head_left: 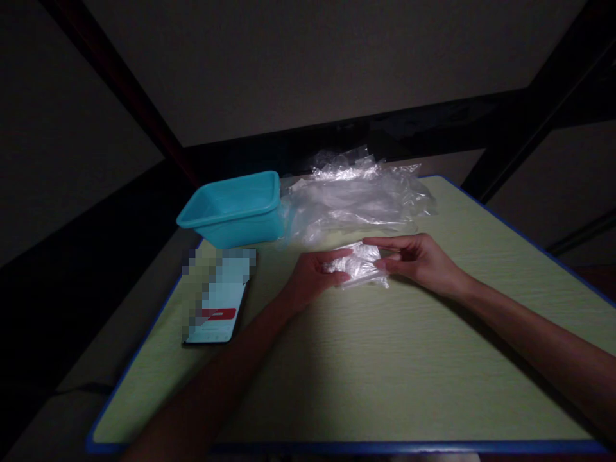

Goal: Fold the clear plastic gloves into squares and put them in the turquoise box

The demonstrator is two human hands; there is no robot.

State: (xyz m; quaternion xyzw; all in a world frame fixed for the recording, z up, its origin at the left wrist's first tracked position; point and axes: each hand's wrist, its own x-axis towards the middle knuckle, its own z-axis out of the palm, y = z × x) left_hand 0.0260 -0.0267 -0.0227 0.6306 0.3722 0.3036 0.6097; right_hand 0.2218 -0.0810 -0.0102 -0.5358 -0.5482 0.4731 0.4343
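Note:
Between my hands, low over the table, is a small folded clear plastic bag (pixel 360 263), shiny and creased. My left hand (pixel 315 276) grips its left side with thumb and fingers. On the right side, my right hand (pixel 421 263) pinches the bag, the thumb at its near part and the index finger along its far edge. Just beyond lies a loose pile of clear plastic bags (pixel 356 199), crumpled and overlapping. Whether the folded bag rests on the tabletop or is slightly raised, I cannot tell.
A turquoise plastic basket (pixel 235 224) stands at the back left, beside the pile. Nearer, a phone (pixel 224 298) lies with its screen lit, partly pixelated. The pale green table (pixel 385 378) has a blue edge. A wall with dark beams rises behind it.

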